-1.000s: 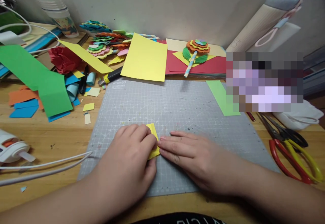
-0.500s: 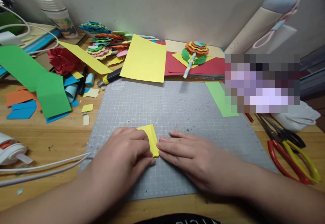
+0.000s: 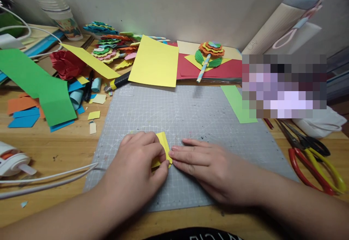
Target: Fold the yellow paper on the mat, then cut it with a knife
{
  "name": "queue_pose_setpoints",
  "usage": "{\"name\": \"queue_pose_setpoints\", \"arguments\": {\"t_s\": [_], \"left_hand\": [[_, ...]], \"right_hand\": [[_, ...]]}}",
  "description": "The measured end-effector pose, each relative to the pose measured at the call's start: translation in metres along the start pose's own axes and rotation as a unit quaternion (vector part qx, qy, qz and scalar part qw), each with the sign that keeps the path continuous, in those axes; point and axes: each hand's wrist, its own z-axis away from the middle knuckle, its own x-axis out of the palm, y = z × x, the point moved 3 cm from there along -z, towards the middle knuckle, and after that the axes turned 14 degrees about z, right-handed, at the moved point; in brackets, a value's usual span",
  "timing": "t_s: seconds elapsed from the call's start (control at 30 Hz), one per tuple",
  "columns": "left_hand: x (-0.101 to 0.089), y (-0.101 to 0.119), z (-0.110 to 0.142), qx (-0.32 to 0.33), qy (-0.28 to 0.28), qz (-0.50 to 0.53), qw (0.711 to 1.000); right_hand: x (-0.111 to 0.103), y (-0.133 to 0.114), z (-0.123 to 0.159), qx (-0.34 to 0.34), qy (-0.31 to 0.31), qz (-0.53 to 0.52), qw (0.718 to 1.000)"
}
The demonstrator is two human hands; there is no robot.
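A small piece of yellow paper (image 3: 164, 142) lies on the grey cutting mat (image 3: 196, 113), with a narrow fold running along its right edge. My left hand (image 3: 141, 156) covers most of the paper, its fingers curled and its thumb and forefinger pinching the near right corner. From the right, my right hand (image 3: 204, 163) lies flat on the mat, fingers stretched out, fingertips touching the folded edge. The paper's left part is hidden under my left hand.
Behind the mat are a yellow sheet (image 3: 155, 62) and a paper flower (image 3: 211, 51). Scissors (image 3: 311, 160) lie at the right, a light green strip (image 3: 238, 104) on the mat's far right. Green paper (image 3: 54, 94), scraps and a white cable (image 3: 49, 178) occupy the left.
My left hand's thumb and forefinger have shifted slightly right and up to the paper's near right corner. My right hand stays almost still at the folded edge.
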Motion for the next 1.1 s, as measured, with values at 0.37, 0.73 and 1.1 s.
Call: {"name": "queue_pose_setpoints", "arguments": {"t_s": [0.37, 0.73, 1.1], "left_hand": [[0.004, 0.002, -0.002, -0.002, 0.015, -0.020, 1.000], [0.005, 0.003, -0.002, -0.009, -0.024, -0.023, 0.999], [0.005, 0.006, -0.004, -0.016, -0.023, -0.029, 0.999]], "right_hand": [[-0.001, 0.000, -0.001, -0.008, -0.004, 0.019, 1.000], [0.001, -0.006, 0.001, 0.002, -0.028, 0.071, 0.997], [0.000, -0.013, -0.003, 0.028, 0.025, 0.059, 0.998]]}}
